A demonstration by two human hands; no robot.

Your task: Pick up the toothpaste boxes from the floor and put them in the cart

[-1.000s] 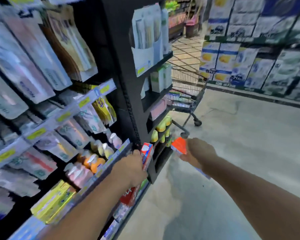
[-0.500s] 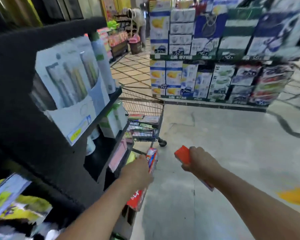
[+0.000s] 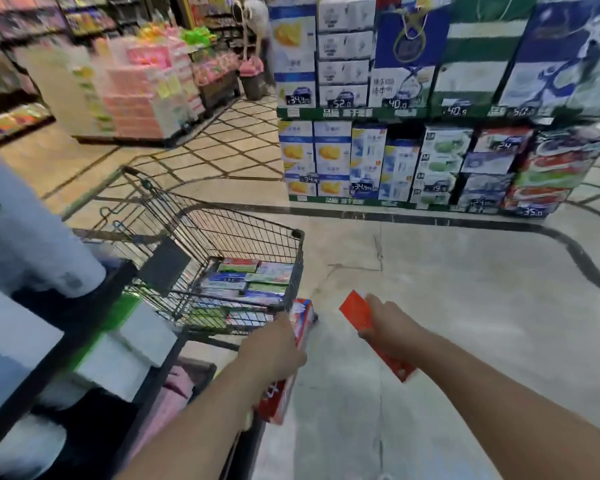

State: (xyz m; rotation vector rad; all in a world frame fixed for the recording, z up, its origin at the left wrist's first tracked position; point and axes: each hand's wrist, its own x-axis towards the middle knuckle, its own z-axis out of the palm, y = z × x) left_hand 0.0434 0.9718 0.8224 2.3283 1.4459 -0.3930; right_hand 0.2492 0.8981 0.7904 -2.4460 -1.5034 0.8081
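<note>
Head view gives me two toothpaste boxes, one in each hand, both off the floor. My left hand (image 3: pixel 274 351) is closed around a red and white toothpaste box (image 3: pixel 297 344), fingers wrapped over its long side; the box runs from near the cart's corner back under my wrist, its lower red end showing beneath the forearm. My right hand (image 3: pixel 387 329) is closed on a plain red toothpaste box (image 3: pixel 355 311), which tilts from about 11 o'clock down to 5 o'clock through the grip, one end poking out past the thumb and the other out below the palm. The two boxes are near each other but apart.

At 11 o'clock from my left hand stands the wire cart (image 3: pixel 291 268), its near corner just beside the left-hand box. Inside lie several boxes already stacked (image 3: pixel 246 282), mostly blue, green and white, with some red.

At 9 o'clock a dark shelf unit (image 3: pixel 94 327) crowds the frame, blurred. Under everything is the pale floor (image 3: pixel 465 306), with a dark curved line across it. At 1 o'clock, well apart, carton stacks (image 3: pixel 395 161) with price tags stand in rows.
</note>
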